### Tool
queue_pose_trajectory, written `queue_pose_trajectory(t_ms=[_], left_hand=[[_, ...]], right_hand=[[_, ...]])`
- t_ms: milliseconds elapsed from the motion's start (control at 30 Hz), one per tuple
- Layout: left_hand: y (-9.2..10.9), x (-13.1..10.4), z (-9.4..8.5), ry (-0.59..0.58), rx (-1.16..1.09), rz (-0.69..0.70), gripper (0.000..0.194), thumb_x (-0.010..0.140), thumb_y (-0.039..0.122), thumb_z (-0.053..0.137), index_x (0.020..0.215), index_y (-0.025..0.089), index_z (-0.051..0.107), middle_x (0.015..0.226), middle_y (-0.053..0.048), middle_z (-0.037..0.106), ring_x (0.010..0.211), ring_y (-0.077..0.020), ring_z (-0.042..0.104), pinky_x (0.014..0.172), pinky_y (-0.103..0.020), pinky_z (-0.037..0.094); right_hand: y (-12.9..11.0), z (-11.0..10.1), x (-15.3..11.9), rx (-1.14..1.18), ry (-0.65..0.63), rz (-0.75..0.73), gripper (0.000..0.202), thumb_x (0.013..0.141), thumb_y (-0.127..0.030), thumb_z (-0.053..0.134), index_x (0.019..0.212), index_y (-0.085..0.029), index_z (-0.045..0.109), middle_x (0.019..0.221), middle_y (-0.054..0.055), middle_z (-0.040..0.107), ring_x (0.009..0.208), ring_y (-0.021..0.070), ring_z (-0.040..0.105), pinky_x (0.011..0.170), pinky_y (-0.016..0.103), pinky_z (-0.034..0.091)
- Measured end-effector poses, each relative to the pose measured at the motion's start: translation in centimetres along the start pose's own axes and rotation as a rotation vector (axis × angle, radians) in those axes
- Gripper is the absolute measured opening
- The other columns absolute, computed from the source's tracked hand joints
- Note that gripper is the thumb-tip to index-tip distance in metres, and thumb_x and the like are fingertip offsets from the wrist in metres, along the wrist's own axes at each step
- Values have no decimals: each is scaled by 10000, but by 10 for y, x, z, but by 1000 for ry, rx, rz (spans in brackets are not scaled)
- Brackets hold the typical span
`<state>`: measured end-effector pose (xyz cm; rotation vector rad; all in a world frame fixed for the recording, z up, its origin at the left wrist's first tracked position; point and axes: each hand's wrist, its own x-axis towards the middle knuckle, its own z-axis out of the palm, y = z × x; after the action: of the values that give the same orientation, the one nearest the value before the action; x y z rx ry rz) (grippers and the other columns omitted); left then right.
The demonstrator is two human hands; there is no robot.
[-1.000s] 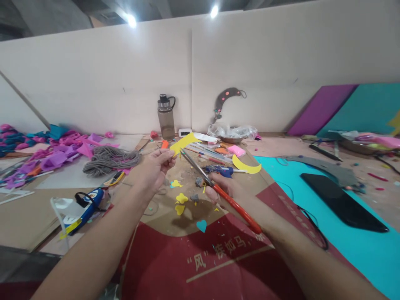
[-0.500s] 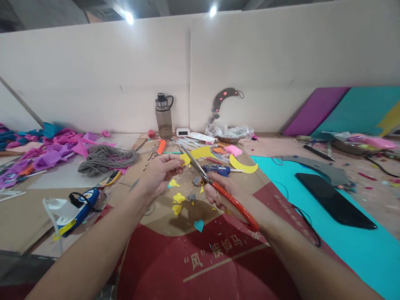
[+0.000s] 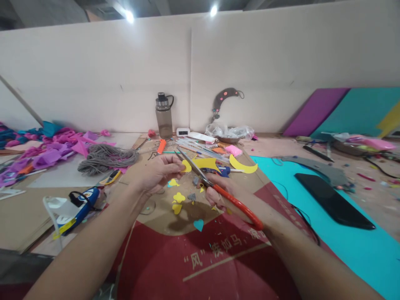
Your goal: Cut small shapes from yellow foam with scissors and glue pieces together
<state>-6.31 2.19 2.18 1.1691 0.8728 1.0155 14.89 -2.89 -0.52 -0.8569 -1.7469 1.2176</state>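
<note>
My left hand [image 3: 162,171] pinches one end of a yellow foam or paper strip [image 3: 206,163]; which material it is I cannot tell. In my right hand [image 3: 220,193] are red-handled scissors [image 3: 233,200], their blades crossing the strip close to my left fingertips. Below the hands, small yellow cut-out shapes [image 3: 178,197] and a blue heart [image 3: 198,225] lie on the printed cardboard [image 3: 200,283]. Behind the strip, partly covered by it, is a blue glue gun [image 3: 224,171]. A yellow crescent [image 3: 243,166] rests to its right.
A water bottle [image 3: 164,116] stands by the back wall. Grey cord [image 3: 106,159] and purple scraps [image 3: 50,156] lie at left, near a blue power strip [image 3: 81,208]. To the right, a black phone [image 3: 333,202] lies on a turquoise sheet [image 3: 368,258].
The yellow strip has dropped lower and tilted, now covering part of the glue gun. The scissors and my right hand have shifted only slightly.
</note>
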Motion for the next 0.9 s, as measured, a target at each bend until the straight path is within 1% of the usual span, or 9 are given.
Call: queue_pose_trajectory(t_ms=[100,200,267,367,467,600,667,767,900], left_hand=[[0,0,0,-6,9,2,154,585,192,761,563,144,616,534,-5,593,509,-78,516,517,-199,381],[-1,0,0,4,19,-4,151,582,189,764,566,147,619,542,-5,599,516,-82,526,522,-202,384],[-1,0,0,2,24,-7,149,581,190,766,572,147,623,543,-5,602,518,-82,532,526,-201,384],[-1,-1,-1,-10,32,-7,151,582,195,768,571,147,625,537,-5,602,513,-80,531,530,-201,382],[-1,-1,0,-16,41,-4,153,586,203,768,566,150,626,535,-7,603,503,-82,519,526,-207,380],[-1,-1,0,-6,61,1,161,586,215,773,566,154,625,545,-9,607,507,-86,518,529,-211,388],[-2,-1,0,1,66,9,170,583,215,778,564,152,621,544,-6,603,503,-83,517,524,-208,383],[-3,0,-1,0,60,14,176,573,207,787,572,149,620,544,-1,598,497,-79,515,520,-207,379],[-3,0,2,36,46,-4,189,556,211,797,574,141,623,556,-10,608,505,-82,529,523,-208,387]], right_hand=[[1,-2,2,-3,-161,47,207,882,-416,550,967,-242,622,792,0,603,708,142,572,618,250,491],[3,-5,4,-76,-171,10,298,884,-398,548,1134,-242,591,970,36,629,902,204,595,712,293,511],[4,-6,6,-139,-159,-8,334,882,-396,551,1169,-228,581,993,47,628,958,228,585,738,308,507],[3,-7,7,-180,-161,-37,327,889,-397,539,1157,-216,588,1015,50,622,977,230,570,778,315,490],[1,-8,8,-167,-186,-56,307,901,-415,515,1107,-205,602,1041,47,618,937,210,568,792,309,474],[2,-11,8,-206,-170,-60,296,889,-452,524,985,-189,618,929,33,623,833,185,562,726,278,467],[3,-12,8,-231,-176,-80,300,887,-452,526,1000,-190,621,922,31,624,817,182,558,717,275,467],[3,-14,9,-262,-185,-116,318,888,-428,532,1089,-198,620,999,46,635,905,208,569,782,300,474],[3,-14,10,-307,-178,-101,322,887,-411,540,1114,-197,621,1022,45,640,925,207,576,788,300,477]])
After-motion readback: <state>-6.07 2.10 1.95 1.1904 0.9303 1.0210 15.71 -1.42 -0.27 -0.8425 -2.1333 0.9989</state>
